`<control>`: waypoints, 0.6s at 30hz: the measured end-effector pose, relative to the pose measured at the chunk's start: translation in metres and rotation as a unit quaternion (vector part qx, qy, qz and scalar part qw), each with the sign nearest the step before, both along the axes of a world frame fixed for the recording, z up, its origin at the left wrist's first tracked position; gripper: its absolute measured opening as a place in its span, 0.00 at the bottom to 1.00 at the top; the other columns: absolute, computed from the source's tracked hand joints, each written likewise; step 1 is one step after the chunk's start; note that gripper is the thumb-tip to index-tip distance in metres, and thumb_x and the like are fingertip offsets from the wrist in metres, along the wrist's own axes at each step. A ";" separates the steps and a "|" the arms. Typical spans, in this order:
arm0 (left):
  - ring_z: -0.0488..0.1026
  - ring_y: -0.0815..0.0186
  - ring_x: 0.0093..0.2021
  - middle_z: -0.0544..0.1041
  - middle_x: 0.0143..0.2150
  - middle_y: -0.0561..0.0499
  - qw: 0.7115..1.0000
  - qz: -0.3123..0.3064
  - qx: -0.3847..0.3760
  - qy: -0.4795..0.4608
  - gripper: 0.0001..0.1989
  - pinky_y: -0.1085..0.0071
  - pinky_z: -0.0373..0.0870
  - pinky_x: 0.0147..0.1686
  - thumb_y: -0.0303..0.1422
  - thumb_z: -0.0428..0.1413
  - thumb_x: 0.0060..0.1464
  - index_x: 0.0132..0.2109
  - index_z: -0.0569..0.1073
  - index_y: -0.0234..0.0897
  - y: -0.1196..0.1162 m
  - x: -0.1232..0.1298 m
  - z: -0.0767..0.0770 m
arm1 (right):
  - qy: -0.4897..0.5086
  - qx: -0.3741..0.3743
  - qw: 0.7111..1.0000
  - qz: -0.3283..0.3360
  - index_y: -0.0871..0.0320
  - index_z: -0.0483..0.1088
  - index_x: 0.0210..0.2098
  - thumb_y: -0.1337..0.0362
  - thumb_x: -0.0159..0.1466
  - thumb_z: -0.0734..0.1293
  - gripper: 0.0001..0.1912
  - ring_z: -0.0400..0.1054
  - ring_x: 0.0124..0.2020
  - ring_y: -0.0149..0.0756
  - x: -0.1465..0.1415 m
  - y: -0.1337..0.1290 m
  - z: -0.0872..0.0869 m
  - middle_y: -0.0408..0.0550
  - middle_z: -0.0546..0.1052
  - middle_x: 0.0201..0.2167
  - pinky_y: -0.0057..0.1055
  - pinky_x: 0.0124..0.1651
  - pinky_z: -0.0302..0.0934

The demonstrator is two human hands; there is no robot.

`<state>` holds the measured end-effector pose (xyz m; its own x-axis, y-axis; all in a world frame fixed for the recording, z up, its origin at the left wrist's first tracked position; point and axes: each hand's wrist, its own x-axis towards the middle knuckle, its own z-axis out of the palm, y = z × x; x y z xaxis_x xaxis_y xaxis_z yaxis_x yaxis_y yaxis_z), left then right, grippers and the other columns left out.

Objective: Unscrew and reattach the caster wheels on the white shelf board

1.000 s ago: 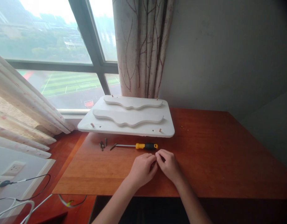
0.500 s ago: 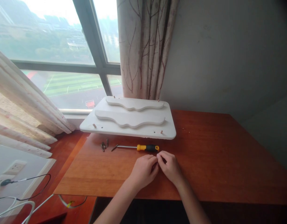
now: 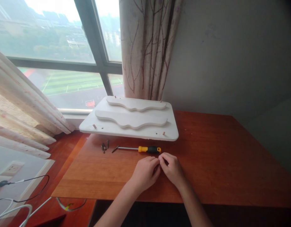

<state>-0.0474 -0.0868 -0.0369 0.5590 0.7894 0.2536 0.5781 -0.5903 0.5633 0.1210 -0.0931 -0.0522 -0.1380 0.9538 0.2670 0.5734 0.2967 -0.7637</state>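
Note:
My left hand [image 3: 146, 171] and my right hand [image 3: 171, 168] rest on the wooden table with their fingertips touching each other. Both have curled, closed fingers, and nothing shows in either. Just beyond them lies a screwdriver [image 3: 149, 149] with a yellow and black handle, its shaft pointing left. By its tip is a dark screw [image 3: 115, 149], and several more screws [image 3: 104, 147] lie further left. Behind the tools, a white board [image 3: 136, 133] carries two white wavy-edged pieces, the nearer wavy piece [image 3: 131, 120] and the farther wavy piece [image 3: 136, 105]. Wooden dowels [image 3: 163, 133] stand up near its corners.
The reddish wooden table [image 3: 221, 164] extends to the right, towards a grey wall [image 3: 225, 63]. A window [image 3: 53, 37] and curtains [image 3: 145, 47] rise behind it. At lower left are a wall socket [image 3: 12, 168] with a plug and white cables [image 3: 20, 208].
The view has shifted slightly, so the board, screws and screwdriver appear a little further left and higher. My hands keep the same pose.

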 end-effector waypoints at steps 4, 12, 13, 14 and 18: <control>0.70 0.64 0.31 0.73 0.31 0.49 1.000 0.000 -0.008 0.003 0.07 0.71 0.62 0.33 0.26 0.50 0.62 0.34 0.69 0.36 0.000 0.000 0.002 | -0.001 -0.001 1.000 -0.003 0.55 0.62 0.25 0.64 0.70 0.58 0.16 0.65 0.28 0.32 0.000 0.000 -0.001 0.43 0.69 0.25 0.29 0.34 0.55; 0.71 0.64 0.32 0.74 0.31 0.50 1.000 0.001 -0.022 0.004 0.07 0.71 0.63 0.34 0.26 0.50 0.62 0.35 0.70 0.36 0.000 0.000 0.001 | 0.008 -0.009 1.000 0.002 0.56 0.62 0.25 0.64 0.70 0.58 0.16 0.65 0.29 0.32 0.000 0.001 -0.002 0.43 0.70 0.26 0.29 0.35 0.54; 0.71 0.64 0.32 0.74 0.31 0.50 1.000 0.000 -0.023 0.004 0.07 0.71 0.63 0.34 0.27 0.50 0.62 0.35 0.70 0.36 0.000 0.000 0.001 | 0.009 -0.009 1.000 0.001 0.56 0.62 0.25 0.64 0.70 0.58 0.16 0.65 0.29 0.32 0.000 0.001 -0.002 0.43 0.70 0.26 0.29 0.35 0.54; 0.71 0.63 0.33 0.74 0.32 0.50 1.000 0.000 -0.023 0.004 0.07 0.71 0.63 0.34 0.27 0.50 0.62 0.35 0.70 0.36 0.000 0.000 0.001 | 0.010 -0.008 1.000 0.000 0.56 0.62 0.25 0.64 0.70 0.58 0.16 0.65 0.29 0.32 0.000 0.001 -0.001 0.43 0.70 0.25 0.29 0.35 0.54; 0.71 0.63 0.32 0.73 0.31 0.50 1.000 0.002 -0.022 0.005 0.07 0.71 0.62 0.34 0.26 0.50 0.62 0.35 0.70 0.36 0.001 0.001 0.001 | 0.007 -0.007 1.000 -0.002 0.56 0.63 0.25 0.64 0.70 0.59 0.16 0.65 0.29 0.32 0.000 0.002 0.000 0.43 0.70 0.25 0.29 0.35 0.54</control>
